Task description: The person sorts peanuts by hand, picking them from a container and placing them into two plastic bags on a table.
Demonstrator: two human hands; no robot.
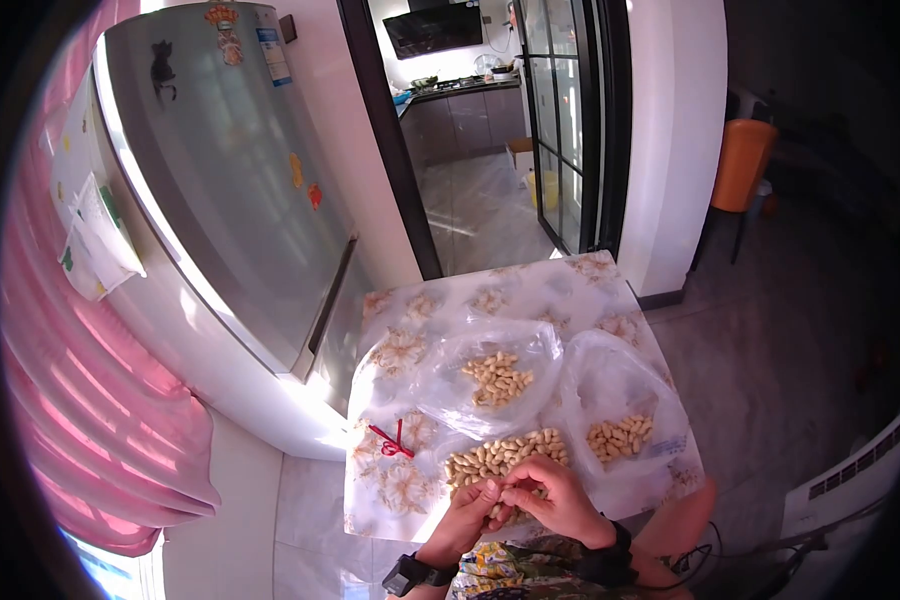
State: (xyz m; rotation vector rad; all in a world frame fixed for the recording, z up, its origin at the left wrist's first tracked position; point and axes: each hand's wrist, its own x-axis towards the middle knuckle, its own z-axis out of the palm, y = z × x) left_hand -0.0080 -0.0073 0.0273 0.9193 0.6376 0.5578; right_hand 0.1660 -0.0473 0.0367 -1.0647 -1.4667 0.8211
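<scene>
My left hand [475,513] and my right hand [555,500] meet at the fingertips near the front of the table. Both are closed in a pinch, and what lies between the fingers is too small and hidden to make out. Just under and beyond them spreads a heap of unshelled peanuts [492,456], partly covered by my hands. Behind the heap, a clear plastic bag [443,383] lies opened out with more peanuts [498,380] in it. To the right, a second clear bag [607,366] holds a smaller lot of peanuts [620,437].
Red ties [392,441] lie on the left of the flower-patterned tablecloth [398,350]. A grey refrigerator [220,170] stands close on the left, beside a pink curtain [100,400]. Beyond the table, a black-framed glass door [555,120] opens onto a kitchen. An orange chair [743,165] stands at right.
</scene>
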